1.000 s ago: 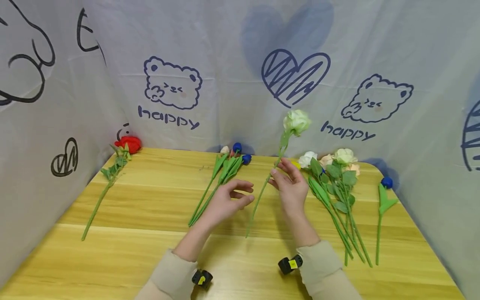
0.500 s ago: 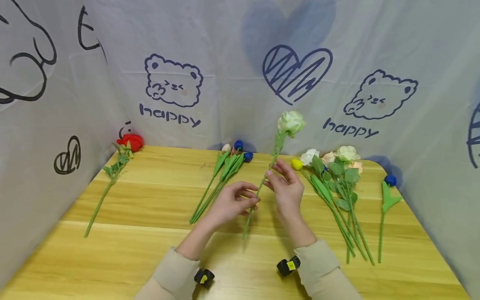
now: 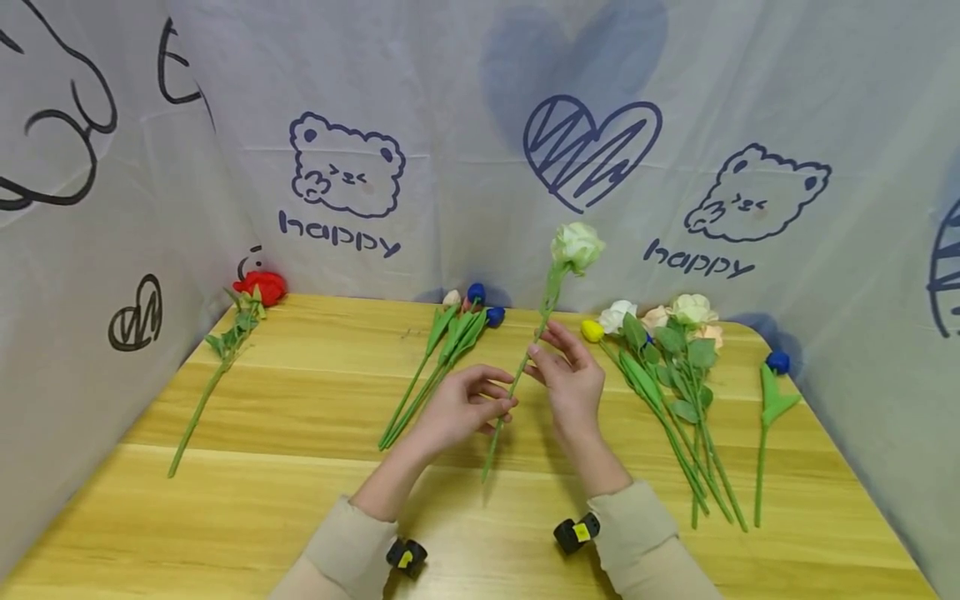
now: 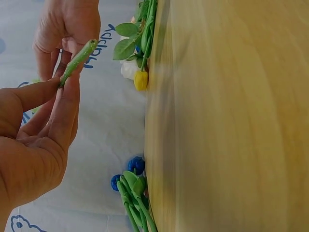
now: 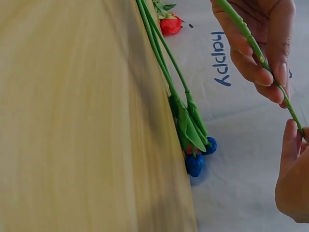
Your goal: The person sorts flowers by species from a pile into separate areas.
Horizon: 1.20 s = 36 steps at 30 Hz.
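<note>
A pale green-white artificial rose point(image 3: 577, 247) is held up off the table, its stem slanting down to the left. My right hand point(image 3: 573, 379) pinches the stem partway down, below the leaf. Lower on the same stem, my left hand point(image 3: 467, 406) pinches it between thumb and fingers. In the left wrist view the cut end of the stem point(image 4: 77, 63) sticks out past my left thumb. The right wrist view has the green stem point(image 5: 246, 31) running through both hands; the bloom is out of that view.
Left of my hands lie several tulips point(image 3: 442, 367), two of them blue. A red rose point(image 3: 258, 288) lies at the far left. To the right rests a bunch of roses and tulips point(image 3: 678, 400), with one blue tulip point(image 3: 761, 433) beyond. A printed curtain point(image 3: 465, 167) borders the wooden table point(image 3: 300, 517).
My left hand has closed in on the lower stem and taken hold of it. The rose and my right hand have shifted slightly left, uncovering the yellow tulip.
</note>
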Each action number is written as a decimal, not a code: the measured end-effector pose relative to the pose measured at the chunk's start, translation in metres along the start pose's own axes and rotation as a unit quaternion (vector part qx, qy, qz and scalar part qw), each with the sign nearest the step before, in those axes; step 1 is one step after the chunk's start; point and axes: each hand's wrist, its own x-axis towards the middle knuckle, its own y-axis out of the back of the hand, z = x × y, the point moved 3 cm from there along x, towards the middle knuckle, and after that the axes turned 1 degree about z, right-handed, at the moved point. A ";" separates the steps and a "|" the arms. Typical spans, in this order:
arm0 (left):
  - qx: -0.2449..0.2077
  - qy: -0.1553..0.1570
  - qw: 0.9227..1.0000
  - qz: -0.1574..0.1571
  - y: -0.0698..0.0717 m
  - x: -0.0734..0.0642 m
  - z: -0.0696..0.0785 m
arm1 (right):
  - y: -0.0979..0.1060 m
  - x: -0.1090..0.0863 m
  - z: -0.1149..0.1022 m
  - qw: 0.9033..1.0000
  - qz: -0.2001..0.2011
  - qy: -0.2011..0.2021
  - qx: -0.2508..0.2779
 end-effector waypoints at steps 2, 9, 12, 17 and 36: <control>0.001 0.002 1.000 0.003 0.000 0.000 0.000 | 0.001 0.000 -0.001 1.000 -0.005 0.003 0.001; 0.007 -0.005 1.000 0.011 0.003 -0.001 0.003 | 0.001 0.002 -0.008 0.999 -0.036 0.030 0.003; 0.006 -0.006 1.000 0.020 0.007 -0.003 0.007 | -0.001 0.002 -0.012 0.998 -0.053 0.041 -0.003; -0.004 -0.004 1.000 0.031 0.012 -0.004 0.012 | 0.000 0.001 -0.022 0.995 -0.071 0.064 -0.022; 0.052 0.011 0.994 0.092 0.075 -0.025 0.004 | 0.083 0.017 -0.063 0.989 -0.010 0.079 -0.127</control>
